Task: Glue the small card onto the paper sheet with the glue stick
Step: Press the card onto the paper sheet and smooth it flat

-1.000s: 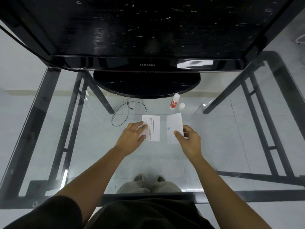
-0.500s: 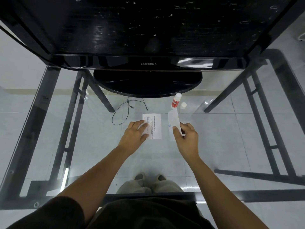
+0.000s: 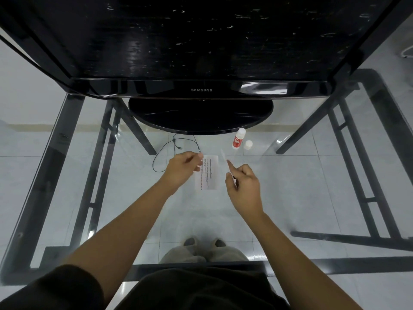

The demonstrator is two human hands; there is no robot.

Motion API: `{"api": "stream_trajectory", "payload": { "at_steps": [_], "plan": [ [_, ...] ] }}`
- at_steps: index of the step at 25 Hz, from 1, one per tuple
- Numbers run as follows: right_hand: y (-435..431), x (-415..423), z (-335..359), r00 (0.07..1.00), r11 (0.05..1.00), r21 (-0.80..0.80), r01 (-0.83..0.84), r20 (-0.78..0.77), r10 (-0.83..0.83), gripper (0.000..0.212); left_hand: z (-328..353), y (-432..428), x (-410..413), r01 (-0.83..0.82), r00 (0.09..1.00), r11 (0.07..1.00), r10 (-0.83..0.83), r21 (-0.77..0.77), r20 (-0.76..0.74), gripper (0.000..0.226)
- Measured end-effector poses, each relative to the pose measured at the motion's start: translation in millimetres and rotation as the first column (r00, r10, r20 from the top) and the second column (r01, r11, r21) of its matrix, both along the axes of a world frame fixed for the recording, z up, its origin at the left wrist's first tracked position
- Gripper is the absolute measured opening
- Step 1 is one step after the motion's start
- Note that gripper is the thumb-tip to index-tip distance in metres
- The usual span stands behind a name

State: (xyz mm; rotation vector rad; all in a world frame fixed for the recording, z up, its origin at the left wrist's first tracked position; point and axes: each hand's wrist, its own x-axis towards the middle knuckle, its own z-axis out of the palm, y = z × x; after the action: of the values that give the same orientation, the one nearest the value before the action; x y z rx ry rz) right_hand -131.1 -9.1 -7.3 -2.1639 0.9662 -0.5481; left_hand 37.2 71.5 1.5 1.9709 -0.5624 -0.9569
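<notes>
The left hand [image 3: 182,170] sits at the left edge of the printed paper sheet [image 3: 209,173], which lies flat on the glass table [image 3: 290,175]; its fingers are curled together, and whether the tips press the sheet cannot be told from this view. Just right of the sheet, the right hand [image 3: 244,186] holds the small card [image 3: 224,161] pinched between thumb and fingers, raised off the glass and turned nearly edge-on to the camera, so it appears as a thin pale sliver above the sheet's right edge. Farther right and back, the glue stick [image 3: 238,139] stands uncapped in front of the monitor base [image 3: 201,115], with its white cap [image 3: 248,144] just beside it. Compared with half a second ago, the card has tilted further toward edge-on and shifted left toward the sheet, and the left hand has curled. The card's face is blurred and unreadable; the left hand covers the sheet's left edge.
</notes>
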Motion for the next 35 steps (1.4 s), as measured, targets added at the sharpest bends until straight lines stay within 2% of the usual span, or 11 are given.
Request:
{"api": "stream_trajectory", "payload": {
  "at_steps": [2,4,7,10,12,14,17,23,25,29,35],
  "plan": [
    [7.6,4.7,2.1,0.998,0.998,-0.032,-0.059,-0.041,0.058,0.038,14.7,-5.5,1.5,0.028,0.988,0.999,-0.032,-0.022,-0.148,0.032],
    [13.2,9.5,3.3,0.99,0.989,-0.068,-0.129,-0.073,0.124,0.039,22.8,-9.8,-0.4,0.042,0.99,0.999,-0.043,-0.01,-0.134,0.035],
    [19.8,16.0,6.3,0.979,0.982,-0.074,-0.176,-0.121,0.166,0.043,26.3,-15.8,-0.5,-0.038,0.997,0.999,0.039,0.014,-0.074,0.02],
    [22.9,16.5,9.0,0.989,0.992,0.083,-0.099,-0.098,0.107,0.056,28.7,-16.3,9.3,-0.039,0.999,0.998,0.04,0.045,-0.026,0.01],
    [15.7,17.1,10.4,0.992,0.979,0.185,0.082,0.077,-0.097,0.048,30.7,-13.9,19.0,0.031,0.999,0.997,-0.029,0.072,-0.029,0.01],
    [2.1,19.8,12.7,0.968,0.928,0.324,0.185,0.101,-0.229,0.044,31.5,-10.3,25.5,0.113,0.992,0.99,-0.108,0.08,-0.063,0.013],
    [-9.9,25.2,12.5,0.986,0.838,0.532,0.122,0.028,-0.161,0.044,27.3,-5.5,29.3,0.155,0.979,0.986,-0.145,0.062,-0.141,0.014],
    [-8.9,24.5,-2.8,0.98,0.82,0.557,0.132,0.049,-0.191,0.028,0.1,11.5,11.7,-0.03,0.956,1.0,0.031,0.008,-0.292,0.002],
    [-9.9,26.8,-9.5,0.979,0.834,0.531,0.148,0.042,-0.201,0.022,-9.5,13.2,4.1,-0.132,0.944,0.991,0.131,0.017,-0.304,0.008],
    [-13.8,36.9,-19.6,0.988,0.872,0.472,0.129,0.01,-0.151,0.013,-21.2,8.8,1.4,-0.21,0.959,0.975,0.219,0.068,-0.18,0.009],
    [-20.6,48.8,-34.7,0.986,0.879,0.45,0.156,-0.026,-0.162,0.01,-34.1,-2.1,12.2,-0.171,0.985,0.98,0.168,0.097,0.038,0.011]
  ]
}}
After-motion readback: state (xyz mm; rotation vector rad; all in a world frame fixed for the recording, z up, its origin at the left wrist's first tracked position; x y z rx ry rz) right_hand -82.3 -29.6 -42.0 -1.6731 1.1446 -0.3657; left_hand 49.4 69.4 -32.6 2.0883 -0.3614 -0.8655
